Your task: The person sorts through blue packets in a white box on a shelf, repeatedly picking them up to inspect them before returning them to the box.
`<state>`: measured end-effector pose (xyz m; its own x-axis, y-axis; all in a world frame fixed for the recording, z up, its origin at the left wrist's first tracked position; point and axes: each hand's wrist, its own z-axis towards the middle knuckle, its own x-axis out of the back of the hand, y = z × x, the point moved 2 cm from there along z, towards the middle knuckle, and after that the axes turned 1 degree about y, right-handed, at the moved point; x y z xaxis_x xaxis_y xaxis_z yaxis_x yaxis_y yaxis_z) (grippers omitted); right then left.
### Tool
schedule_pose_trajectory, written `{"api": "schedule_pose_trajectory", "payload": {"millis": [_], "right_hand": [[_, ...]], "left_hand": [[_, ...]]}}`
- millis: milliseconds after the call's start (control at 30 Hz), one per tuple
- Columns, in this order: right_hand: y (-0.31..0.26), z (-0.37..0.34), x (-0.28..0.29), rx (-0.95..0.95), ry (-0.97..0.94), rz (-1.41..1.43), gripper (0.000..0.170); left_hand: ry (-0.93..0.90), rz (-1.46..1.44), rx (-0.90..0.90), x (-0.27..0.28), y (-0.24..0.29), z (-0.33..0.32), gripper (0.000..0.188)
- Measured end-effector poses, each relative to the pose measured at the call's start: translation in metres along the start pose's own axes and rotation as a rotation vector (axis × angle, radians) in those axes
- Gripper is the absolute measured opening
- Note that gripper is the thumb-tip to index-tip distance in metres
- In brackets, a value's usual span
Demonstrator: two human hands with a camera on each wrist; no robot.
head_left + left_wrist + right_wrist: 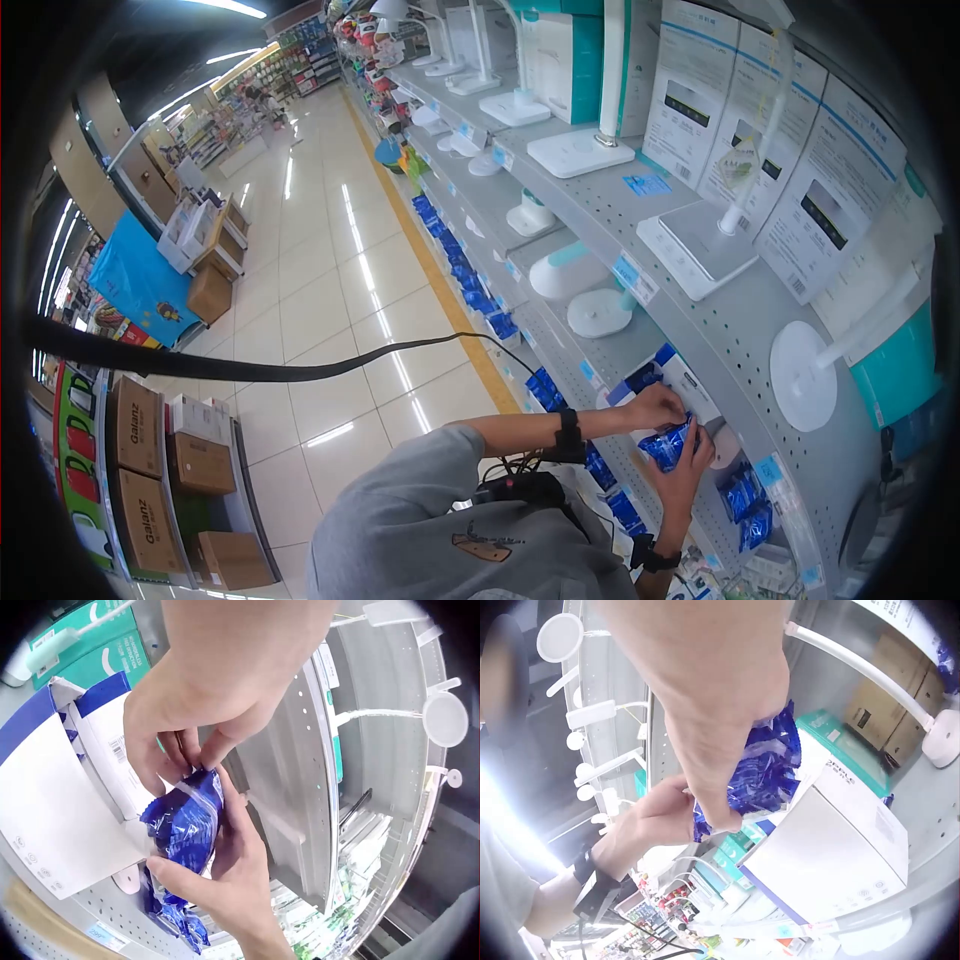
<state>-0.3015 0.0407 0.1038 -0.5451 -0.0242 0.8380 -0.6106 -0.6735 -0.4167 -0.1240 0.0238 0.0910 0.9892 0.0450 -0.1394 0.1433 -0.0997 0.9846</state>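
A shiny blue plastic packet (664, 448) is held between both hands over the shelf. My left hand (655, 408) comes in from above and pinches the packet's top edge between thumb and fingertips. Around the packet's side and lower part, my right hand (690, 468) grips with its thumb in front, as the left wrist view shows. Right behind the packet stands a white box with blue flaps (64, 795), its top open and some blue showing inside. More blue packets (180, 919) lie just below the held one in that view.
Desk lamps and white cartons (690, 85) line the upper shelf (600, 215), whose edge juts out above the hands. Rows of blue packets (455, 265) run along the lower shelf. A black strap (250, 368) crosses the head view over the tiled aisle. Brown cartons (150, 520) stand across the aisle.
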Motion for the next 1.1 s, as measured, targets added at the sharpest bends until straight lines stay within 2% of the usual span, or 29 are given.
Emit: {"api": "schedule_pose_trajectory", "payload": {"millis": [67,100,167,200,267,300,333,400,433,500,567,600,633,667,700,733,767,800,867,933,1000,1100], "right_hand": [[0.003,-0.005,0.001,-0.018,0.021,0.019,0.102],[0.004,-0.007,0.004,-0.023,0.022,0.015,0.102],[0.006,-0.011,0.011,-0.070,0.141,0.235,0.084],[0.016,-0.015,0.006,-0.076,0.142,0.232,0.084],[0.049,-0.025,-0.005,-0.192,0.362,0.361,0.060],[0.054,-0.025,-0.003,-0.196,0.411,0.299,0.039],[0.062,-0.029,-0.001,-0.199,0.410,0.296,0.039],[0.082,-0.040,-0.007,-0.485,0.232,0.696,0.034],[0.085,-0.043,-0.009,-0.489,0.231,0.693,0.034],[0.092,-0.051,-0.017,-0.566,0.456,1.067,0.030],[0.112,-0.061,-0.022,-0.583,0.442,0.926,0.026],[0.111,-0.059,-0.016,-0.608,0.389,0.786,0.021],[0.116,-0.058,-0.020,-0.616,0.433,0.787,0.018],[0.104,-0.050,-0.011,-0.604,0.442,0.816,0.020],[0.100,-0.045,-0.007,-0.595,0.460,0.782,0.021],[0.106,-0.045,-0.008,-0.660,0.443,0.706,0.020],[0.087,-0.036,0.012,-0.642,0.433,0.600,0.019],[0.084,-0.033,0.018,-0.602,0.466,0.588,0.018],[0.076,-0.029,0.023,-0.680,0.518,0.809,0.017],[0.072,-0.027,0.029,-0.674,0.523,0.760,0.017],[0.073,-0.026,0.032,-0.637,0.513,0.727,0.016],[0.074,-0.024,0.037,-0.609,0.451,0.666,0.013]], "left_hand": [[0.020,0.144,-0.177,-0.004,-0.004,0.004,0.014],[0.014,0.142,-0.176,-0.007,-0.003,0.003,0.014],[0.079,0.293,-0.372,-0.014,0.005,0.002,0.006],[0.073,0.291,-0.372,-0.018,0.007,0.001,0.006],[0.090,0.296,-0.368,-0.022,0.012,-0.001,0.003],[0.086,0.294,-0.366,-0.024,0.013,-0.001,0.003],[0.099,0.278,-0.347,-0.027,0.013,0.000,0.003],[0.111,0.258,-0.325,-0.031,0.006,0.003,0.003],[0.108,0.208,-0.335,-0.033,-0.001,0.008,0.002],[0.098,0.152,-0.341,-0.033,-0.012,0.012,0.002],[0.100,0.184,-0.371,-0.036,-0.019,0.017,0.010],[0.035,0.036,-0.413,-0.033,-0.035,0.026,0.011],[0.057,0.111,-0.352,-0.034,-0.027,0.023,0.007],[0.025,0.139,-0.248,-0.034,-0.027,0.025,0.002],[-0.008,0.155,0.045,-0.033,-0.019,0.025,0.004],[-0.019,0.226,-0.077,-0.034,-0.010,0.022,0.014],[-0.072,0.070,0.055,-0.037,0.002,0.015,0.020],[-0.066,0.005,-0.083,-0.045,0.006,0.012,0.020],[-0.088,0.007,-0.060,-0.045,0.009,0.010,0.017],[-0.105,0.004,-0.037,-0.041,0.004,0.012,0.018],[-0.039,-0.067,0.027,-0.035,0.005,0.013,0.016],[0.038,0.041,-0.003,-0.030,0.007,0.016,0.016]]}}
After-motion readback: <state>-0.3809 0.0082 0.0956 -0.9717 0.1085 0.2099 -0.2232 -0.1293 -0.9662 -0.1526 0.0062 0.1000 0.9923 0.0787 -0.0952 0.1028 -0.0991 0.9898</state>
